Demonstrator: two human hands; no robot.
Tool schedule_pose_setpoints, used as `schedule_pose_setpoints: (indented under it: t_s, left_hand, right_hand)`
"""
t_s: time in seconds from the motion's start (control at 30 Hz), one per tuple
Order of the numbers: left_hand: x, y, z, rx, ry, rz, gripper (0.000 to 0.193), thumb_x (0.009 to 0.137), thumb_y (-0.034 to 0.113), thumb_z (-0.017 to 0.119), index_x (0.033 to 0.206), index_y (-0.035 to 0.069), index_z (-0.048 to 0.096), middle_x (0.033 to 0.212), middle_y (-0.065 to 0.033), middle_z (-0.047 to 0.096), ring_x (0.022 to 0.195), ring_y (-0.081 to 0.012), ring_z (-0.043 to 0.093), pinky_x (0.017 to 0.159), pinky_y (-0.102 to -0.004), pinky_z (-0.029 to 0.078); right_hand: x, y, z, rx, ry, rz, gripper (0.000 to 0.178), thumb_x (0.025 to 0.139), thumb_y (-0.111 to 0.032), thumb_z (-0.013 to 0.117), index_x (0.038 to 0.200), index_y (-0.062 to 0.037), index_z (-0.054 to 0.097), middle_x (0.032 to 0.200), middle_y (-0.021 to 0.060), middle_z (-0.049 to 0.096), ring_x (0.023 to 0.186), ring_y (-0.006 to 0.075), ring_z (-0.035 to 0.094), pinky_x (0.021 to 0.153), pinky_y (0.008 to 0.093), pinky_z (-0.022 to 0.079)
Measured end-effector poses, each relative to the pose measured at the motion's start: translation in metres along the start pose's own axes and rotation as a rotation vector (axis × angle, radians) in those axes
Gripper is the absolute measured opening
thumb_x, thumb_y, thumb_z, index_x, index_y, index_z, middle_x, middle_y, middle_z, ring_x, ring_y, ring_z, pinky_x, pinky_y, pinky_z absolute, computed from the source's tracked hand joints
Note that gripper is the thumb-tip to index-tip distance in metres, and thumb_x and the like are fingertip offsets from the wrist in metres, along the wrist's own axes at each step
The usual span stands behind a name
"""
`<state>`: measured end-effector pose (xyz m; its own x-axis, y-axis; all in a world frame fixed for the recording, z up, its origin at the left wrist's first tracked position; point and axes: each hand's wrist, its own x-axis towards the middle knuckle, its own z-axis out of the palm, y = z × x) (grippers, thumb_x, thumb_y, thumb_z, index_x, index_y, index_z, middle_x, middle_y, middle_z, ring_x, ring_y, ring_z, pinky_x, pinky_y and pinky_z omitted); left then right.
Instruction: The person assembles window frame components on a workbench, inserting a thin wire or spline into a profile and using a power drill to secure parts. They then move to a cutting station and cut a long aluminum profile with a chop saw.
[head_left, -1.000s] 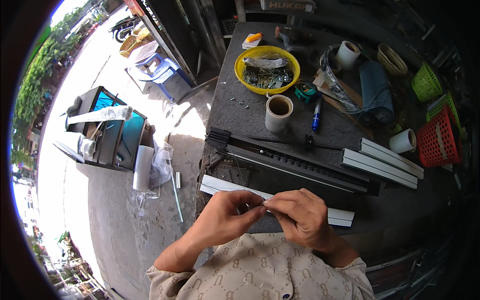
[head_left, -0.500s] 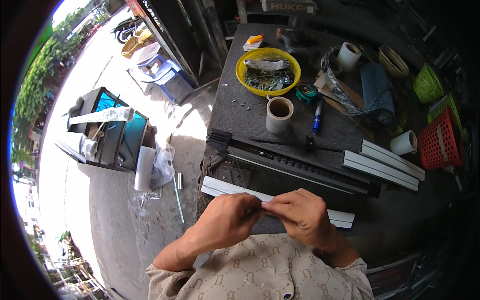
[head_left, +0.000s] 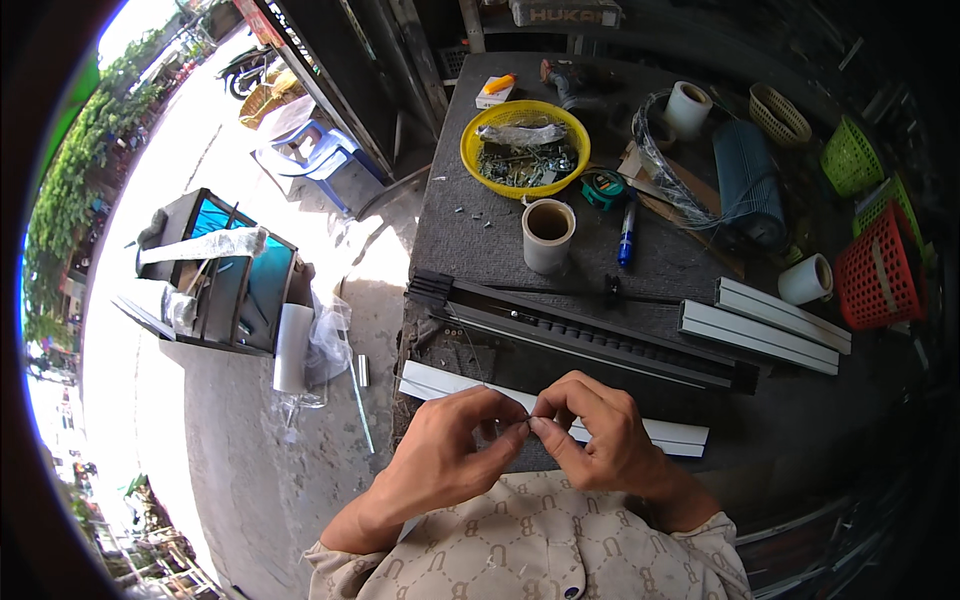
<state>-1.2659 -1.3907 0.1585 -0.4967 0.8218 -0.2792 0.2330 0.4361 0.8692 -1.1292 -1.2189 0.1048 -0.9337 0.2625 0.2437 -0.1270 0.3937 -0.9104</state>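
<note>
Head view, left hand (head_left: 448,443), right hand (head_left: 603,437), both pinching thin strand (head_left: 528,419) (one yellow basket (head_left: 472,153))

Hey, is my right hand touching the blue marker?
No, your right hand is close beside your left hand, while the blue marker lies apart on the table, beyond the black rail.

A yellow basket (head_left: 474,173) full of small metal bits (head_left: 540,165) sits on the gray table (head_left: 470,255). Just beside it is a teal and black tape measure (head_left: 603,189), and a blue marker (head_left: 627,238) lies near that. A red basket (head_left: 860,293) and a green basket (head_left: 852,160) stand on the right. Outside, a blue plastic chair (head_left: 335,160) stands near a motorbike (head_left: 240,78) and leafy trees (head_left: 72,195) grow far off.
</note>
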Motion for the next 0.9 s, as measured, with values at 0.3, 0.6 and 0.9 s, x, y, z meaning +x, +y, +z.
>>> schedule_pose_setpoints:
  t_s: [0.3, 0.6, 0.9]
  left_hand:
    - [0.002, -0.018, 0.040, 0.303, 0.527, 0.461, 0.026, 0.080, -0.003, 0.084, 0.104, 0.005, 0.079, 0.095, -0.0069, 0.076, 0.081, -0.0192, 0.072, 0.067, -0.0312, 0.057]
    - [0.005, -0.026, 0.041, 0.315, 0.561, 0.639, 0.032, 0.076, -0.004, 0.086, 0.106, 0.007, 0.081, 0.096, -0.0054, 0.076, 0.078, -0.0199, 0.070, 0.066, -0.0300, 0.055]
    - [0.001, -0.019, 0.036, 0.073, 0.419, 0.443, 0.023, 0.082, -0.004, 0.084, 0.103, 0.003, 0.079, 0.096, -0.0066, 0.074, 0.078, -0.0156, 0.069, 0.065, -0.0288, 0.053]
  right_hand:
    - [-0.004, 0.004, 0.003, 0.405, 0.100, 0.240, 0.009, 0.094, -0.002, 0.075, 0.101, 0.0035, 0.072, 0.093, 0.0079, 0.075, 0.078, 0.0102, 0.070, 0.070, 0.0261, 0.056]
    - [-0.002, 0.009, -0.014, 0.539, -0.034, 0.281, 0.012, 0.095, -0.007, 0.075, 0.104, 0.0019, 0.074, 0.093, 0.0038, 0.075, 0.080, 0.0078, 0.068, 0.073, 0.0254, 0.055]
    - [0.000, 0.005, -0.021, 0.439, -0.099, 0.265, 0.015, 0.095, -0.011, 0.074, 0.102, 0.0020, 0.075, 0.091, 0.0046, 0.076, 0.081, 0.0091, 0.068, 0.074, 0.0263, 0.055]
